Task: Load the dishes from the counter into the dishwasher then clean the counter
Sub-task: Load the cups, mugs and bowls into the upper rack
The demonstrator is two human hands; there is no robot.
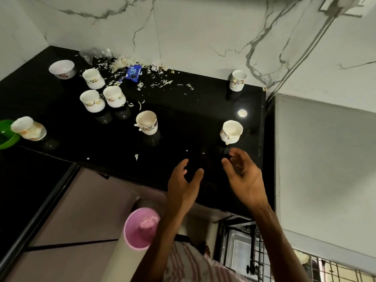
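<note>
The counter is showing as polished black stone, glossy enough to be mirroring the cups and a ceiling light. The cups and the bowl are looking like glazed white ceramic with printed flowers. The wall is appearing as smooth marble-look tile, grey-veined. The blue wrapper is gleaming like shiny plastic film. The pink tub and green bowl are reading as smooth plastic. The rack below is looking like dark metal wire.
</note>
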